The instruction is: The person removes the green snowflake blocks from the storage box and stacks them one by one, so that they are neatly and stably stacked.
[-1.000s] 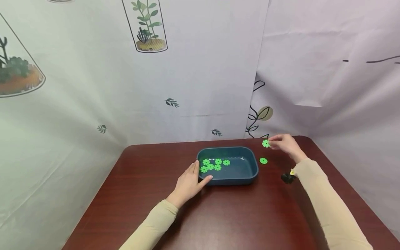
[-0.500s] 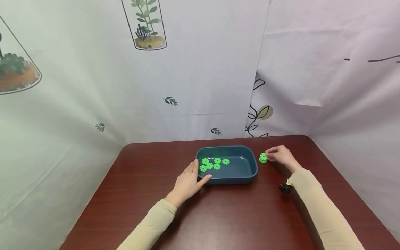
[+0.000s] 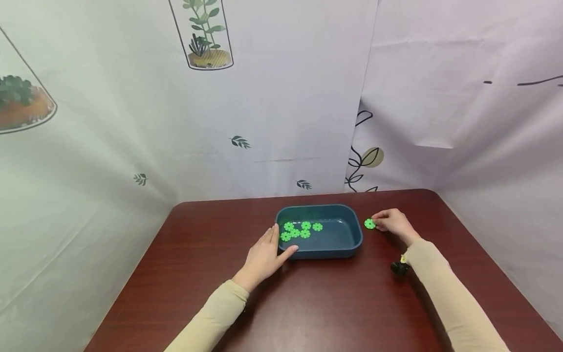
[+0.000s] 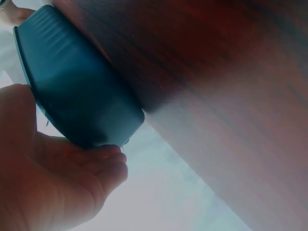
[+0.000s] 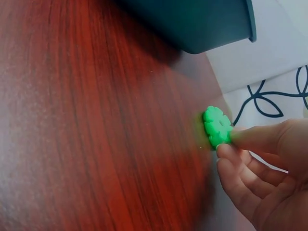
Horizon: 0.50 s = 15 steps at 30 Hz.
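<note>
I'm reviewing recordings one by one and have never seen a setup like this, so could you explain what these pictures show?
There is no machine here: a person works with two bare hands. The wide picture comes from a camera worn on the head, looking forward and down. The other two come from cameras on the left and right wrists, each showing that hand close up.

On the dark red table stands a blue-green container with several green discs inside. The left hand rests against its left end. The right hand pinches a green flower-shaped piece beyond its right end; whether that is one disc or two stacked is hard to tell.
</note>
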Available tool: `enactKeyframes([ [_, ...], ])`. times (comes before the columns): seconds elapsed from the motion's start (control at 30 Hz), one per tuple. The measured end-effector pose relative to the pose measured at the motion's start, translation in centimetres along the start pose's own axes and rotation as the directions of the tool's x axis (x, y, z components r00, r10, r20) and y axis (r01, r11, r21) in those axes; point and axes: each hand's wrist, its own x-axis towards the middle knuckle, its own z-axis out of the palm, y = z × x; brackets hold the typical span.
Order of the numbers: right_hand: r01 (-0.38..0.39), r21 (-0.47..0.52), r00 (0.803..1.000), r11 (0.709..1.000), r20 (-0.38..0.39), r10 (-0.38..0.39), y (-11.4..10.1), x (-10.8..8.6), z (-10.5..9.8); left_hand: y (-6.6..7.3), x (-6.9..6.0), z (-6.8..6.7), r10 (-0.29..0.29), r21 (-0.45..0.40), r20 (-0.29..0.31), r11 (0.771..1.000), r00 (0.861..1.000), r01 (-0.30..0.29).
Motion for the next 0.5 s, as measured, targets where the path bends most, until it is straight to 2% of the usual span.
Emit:
enactKeyframes([
  [0.17,0.002,0.005,1.0,1.0,-0.006,-0.002,-0.02,0.36,0.5,-0.07,-0.21,-0.28,-0.019,-0.002,0.005,1.0,1.0,0.019],
  [0.37,-0.021,0.006,0.999,1.0,-0.027,0.021,0.26,0.05,0.39,-0.07,-0.1,-0.08,-0.005,-0.01,0.01,1.0,1.0,0.005],
  [0.5,-0.019,-0.072,1.0,0.997,0.001,0.019,0.29,-0.2,0.27,0.07,0.01,-0.02,-0.001,-0.003,0.013,1.0,1.0,0.001],
])
